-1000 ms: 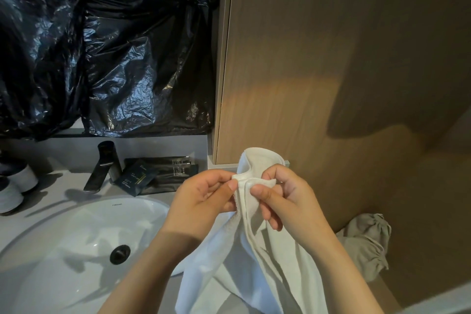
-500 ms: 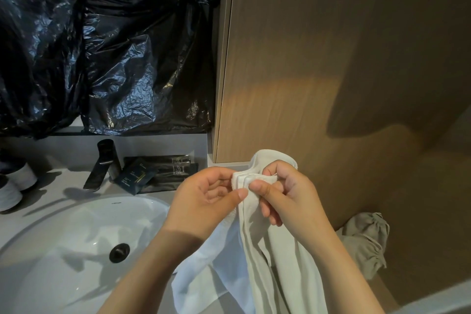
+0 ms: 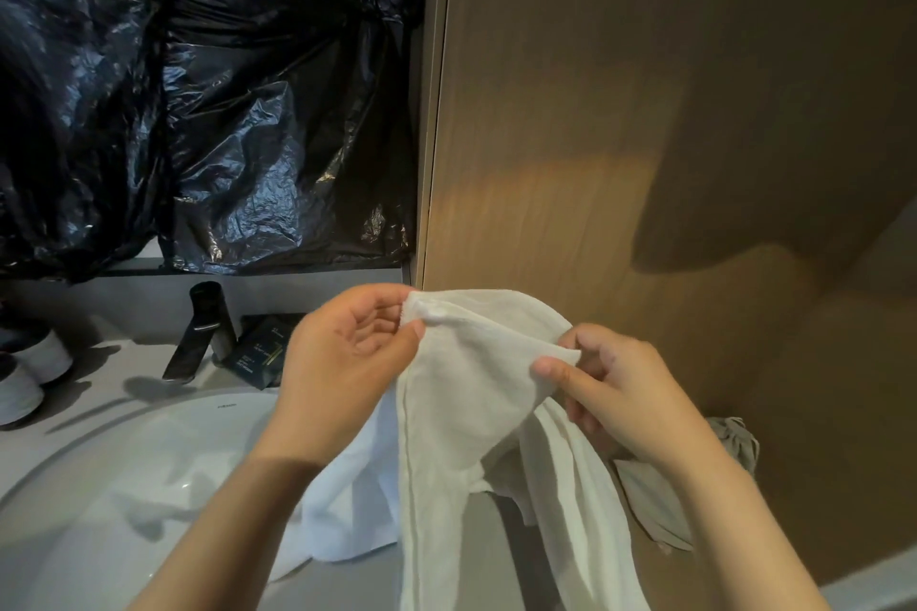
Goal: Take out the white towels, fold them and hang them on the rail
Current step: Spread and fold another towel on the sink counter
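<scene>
A white towel hangs between my hands above the right side of the basin. My left hand pinches one top corner between thumb and fingers. My right hand pinches the top edge further right, thumb on the near side. The edge between them sags a little and the rest drapes down out of the frame. No rail is in view.
A white basin fills the lower left, with a dark tap and dark sachets behind it. Two white cups stand at the far left. Black plastic sheeting covers the wall. A wooden panel rises at right, crumpled grey cloth at its foot.
My hands have moved apart along the towel's top edge, the right one sliding right and slightly down. The bunched top has spread open between them.
</scene>
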A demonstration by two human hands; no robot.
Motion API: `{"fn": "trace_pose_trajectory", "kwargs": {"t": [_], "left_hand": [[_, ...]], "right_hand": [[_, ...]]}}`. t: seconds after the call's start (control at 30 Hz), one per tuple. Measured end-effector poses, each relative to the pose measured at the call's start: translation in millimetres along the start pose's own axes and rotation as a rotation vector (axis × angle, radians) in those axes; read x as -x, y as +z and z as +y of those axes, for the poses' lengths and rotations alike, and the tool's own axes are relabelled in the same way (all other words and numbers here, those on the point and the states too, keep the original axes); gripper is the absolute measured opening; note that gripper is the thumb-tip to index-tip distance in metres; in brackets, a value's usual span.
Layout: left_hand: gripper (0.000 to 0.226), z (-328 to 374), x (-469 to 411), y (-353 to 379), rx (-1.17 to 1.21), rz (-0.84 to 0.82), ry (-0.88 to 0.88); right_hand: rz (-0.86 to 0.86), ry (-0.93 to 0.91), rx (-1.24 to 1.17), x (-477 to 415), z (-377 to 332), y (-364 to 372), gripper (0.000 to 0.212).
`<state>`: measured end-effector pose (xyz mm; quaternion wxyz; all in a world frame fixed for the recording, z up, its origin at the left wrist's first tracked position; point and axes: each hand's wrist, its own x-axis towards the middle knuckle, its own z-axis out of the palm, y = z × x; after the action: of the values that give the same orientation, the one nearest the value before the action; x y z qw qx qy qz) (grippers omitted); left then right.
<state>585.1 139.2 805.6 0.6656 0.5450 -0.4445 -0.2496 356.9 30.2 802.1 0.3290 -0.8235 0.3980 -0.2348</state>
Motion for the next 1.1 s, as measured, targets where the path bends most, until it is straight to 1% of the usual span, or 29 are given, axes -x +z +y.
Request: {"fn": "trace_pose_trajectory", "kwargs": {"t": [0.13, 0.23, 0.3, 0.4, 0.47, 0.5, 0.57, 0.63, 0.73, 0.83, 1.0, 1.1], "left_hand": [[0.025, 7.1, -9.9, -10.8, -0.113, 0.017, 0.071], [0.027, 13.2, -14.3, -15.5, -0.175, 0.018, 0.128], [0.028, 17.4, -18.5, -19.1, -0.201, 0.020, 0.159], [0.027, 20.6, -24.6, -24.5, -0.192, 0.038, 0.171], [0.025, 20.5, -25.5, -24.8, -0.192, 0.047, 0.170], [0.024, 20.1, -24.6, -23.9, -0.191, 0.049, 0.166], [0.023, 19.7, -22.2, -21.7, -0.172, 0.056, 0.157], [0.024, 21.5, -20.9, -19.5, -0.162, 0.053, 0.157], [0.026, 28.5, -19.3, -14.6, -0.171, 0.009, 0.181], [0.027, 36.2, -15.4, -6.0, -0.166, -0.069, 0.200], [0.028, 40.7, -11.2, -0.1, -0.202, -0.158, 0.258], [0.028, 35.8, -11.8, -4.9, -0.176, -0.185, 0.259]], "right_hand": [[0.092, -0.080, 0.279, -6.7, 6.4, -18.6, 0.039], [0.196, -0.190, 0.337, -12.6, 1.2, -25.0, 0.040], [0.260, -0.242, 0.254, -14.2, -3.8, -25.3, 0.036], [0.325, -0.248, -0.012, -15.3, -10.4, -20.9, 0.024], [0.361, -0.247, -0.107, -16.7, -13.8, -18.4, 0.024], [0.363, -0.239, -0.137, -17.2, -15.3, -17.7, 0.025], [0.303, -0.212, -0.157, -17.8, -17.3, -17.8, 0.024], [0.214, -0.193, -0.089, -16.3, -19.0, -20.2, 0.030], [0.139, -0.248, 0.067, -13.9, -25.9, -21.8, 0.029], [0.084, -0.293, 0.107, -15.8, -42.1, -15.1, 0.036], [0.061, -0.342, 0.030, -19.3, -63.6, -2.7, 0.021], [0.076, -0.351, 0.038, -17.9, -68.2, -0.9, 0.024]]}}
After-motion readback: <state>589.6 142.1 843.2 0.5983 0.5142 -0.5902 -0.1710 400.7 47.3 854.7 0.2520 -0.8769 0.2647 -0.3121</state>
